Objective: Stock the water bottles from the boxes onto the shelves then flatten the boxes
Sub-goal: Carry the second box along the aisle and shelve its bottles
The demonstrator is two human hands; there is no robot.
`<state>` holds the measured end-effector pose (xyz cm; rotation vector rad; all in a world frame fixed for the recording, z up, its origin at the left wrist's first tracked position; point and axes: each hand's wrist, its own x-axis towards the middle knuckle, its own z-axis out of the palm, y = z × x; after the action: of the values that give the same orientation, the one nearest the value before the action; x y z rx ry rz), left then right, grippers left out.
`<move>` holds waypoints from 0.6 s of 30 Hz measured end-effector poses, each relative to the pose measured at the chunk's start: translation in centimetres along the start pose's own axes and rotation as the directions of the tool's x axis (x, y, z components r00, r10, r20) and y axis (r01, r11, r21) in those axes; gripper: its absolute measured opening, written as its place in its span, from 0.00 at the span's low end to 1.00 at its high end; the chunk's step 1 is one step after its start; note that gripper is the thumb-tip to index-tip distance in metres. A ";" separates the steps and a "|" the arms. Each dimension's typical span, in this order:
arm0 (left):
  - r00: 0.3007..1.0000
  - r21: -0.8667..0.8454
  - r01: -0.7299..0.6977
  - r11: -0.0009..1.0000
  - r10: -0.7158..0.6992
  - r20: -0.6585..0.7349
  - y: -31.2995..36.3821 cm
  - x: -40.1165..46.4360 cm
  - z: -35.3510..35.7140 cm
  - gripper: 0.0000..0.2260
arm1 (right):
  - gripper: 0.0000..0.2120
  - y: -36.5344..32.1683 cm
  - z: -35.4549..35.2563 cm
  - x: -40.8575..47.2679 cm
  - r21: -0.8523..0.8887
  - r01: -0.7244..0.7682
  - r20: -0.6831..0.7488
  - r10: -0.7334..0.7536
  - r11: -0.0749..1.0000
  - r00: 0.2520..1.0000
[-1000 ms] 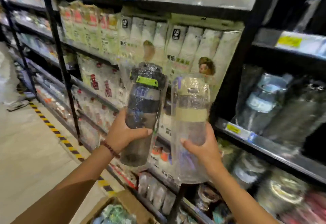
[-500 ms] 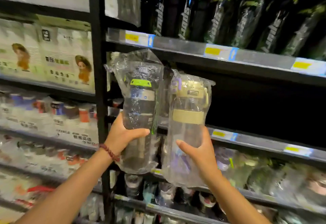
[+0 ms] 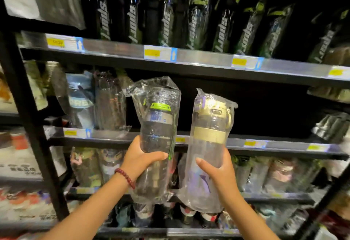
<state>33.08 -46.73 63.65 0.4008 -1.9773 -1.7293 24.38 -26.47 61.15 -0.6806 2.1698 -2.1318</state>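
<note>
Dim aisle; the shelf recesses fall to near black. Glare streaks the plastic bags (image 3: 210, 145) and the shelf-edge strip (image 3: 208, 58). Motion blur smears the left edge; uprights bow with wide-angle distortion.

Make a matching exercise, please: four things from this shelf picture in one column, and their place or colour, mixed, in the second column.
Things:
1. dark bottle
2. clear bottle
3. bead bracelet
4. black sports bottles

Places or colours:
A. standing on the top shelf
B. beige lid and band, held in the right hand
C. around the left wrist
D. green lid, held in the left hand

Pairs: 1-D, 2-B, 3-C, 4-A
</note>
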 end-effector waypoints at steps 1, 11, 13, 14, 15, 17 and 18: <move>1.000 0.007 0.012 1.000 -0.012 -0.013 -0.1 0.8 0.5 0.40 | 0.31 0.3 -0.1 0.5 0.009 -0.010 -0.004 0.010 1.000 1.000; 0.995 -0.032 0.099 0.995 -0.099 -0.017 -0.8 10.3 0.7 0.35 | 0.26 1.6 1.7 7.9 0.015 -0.091 -0.005 0.092 0.996 0.996; 0.997 -0.065 0.082 0.994 -0.082 0.007 -0.5 12.1 0.2 0.33 | 0.25 1.3 2.4 9.5 0.031 -0.090 -0.007 0.090 0.995 0.996; 0.997 -0.095 0.079 0.992 -0.077 0.024 -0.3 12.9 0.1 0.30 | 0.26 1.2 2.8 10.2 0.041 -0.096 -0.008 0.096 0.995 0.995; 0.997 -0.120 0.073 0.990 -0.068 0.044 -0.1 13.6 -0.1 0.25 | 0.26 1.2 3.2 10.9 0.045 -0.104 -0.007 0.104 0.994 0.995; 0.995 -0.151 0.075 0.986 -0.063 0.081 0.1 14.9 -0.4 0.21 | 0.25 1.3 4.2 12.0 0.057 -0.110 0.001 0.110 0.992 0.994; 0.994 -0.161 0.084 0.983 -0.070 0.088 0.1 15.5 -0.6 0.24 | 0.24 1.4 4.7 12.5 0.070 -0.120 0.003 0.120 0.990 0.993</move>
<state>20.38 -55.22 66.34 0.3582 -1.8790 -1.9700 14.17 -34.95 63.04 -0.5303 2.0683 -2.1356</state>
